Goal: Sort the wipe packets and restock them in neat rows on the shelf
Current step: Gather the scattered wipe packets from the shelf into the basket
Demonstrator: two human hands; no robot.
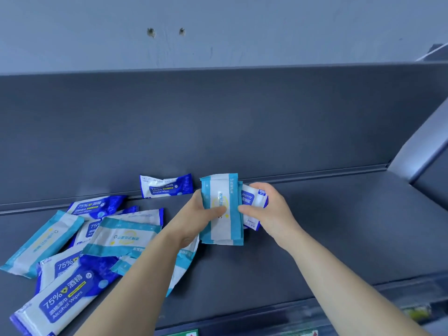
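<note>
Above the dark grey shelf (315, 226) my left hand (202, 213) grips a stack of light-blue and white wipe packets (221, 229), held upright on end. My right hand (269, 209) pinches the stack's right edge and also holds a dark-blue alcohol wipe packet (254, 198) behind it. At the shelf's left lies a loose pile of several packets: light-blue ones (123, 235) and dark-blue "75%" alcohol wipes (65, 299), overlapping at odd angles. One dark-blue packet (166, 186) leans against the back panel.
The shelf's back panel (218, 122) rises behind the packets, with a grey wall above it. A slanted side panel (421, 146) closes the shelf at the right. The front edge with price-label strips (303, 318) runs along the bottom.
</note>
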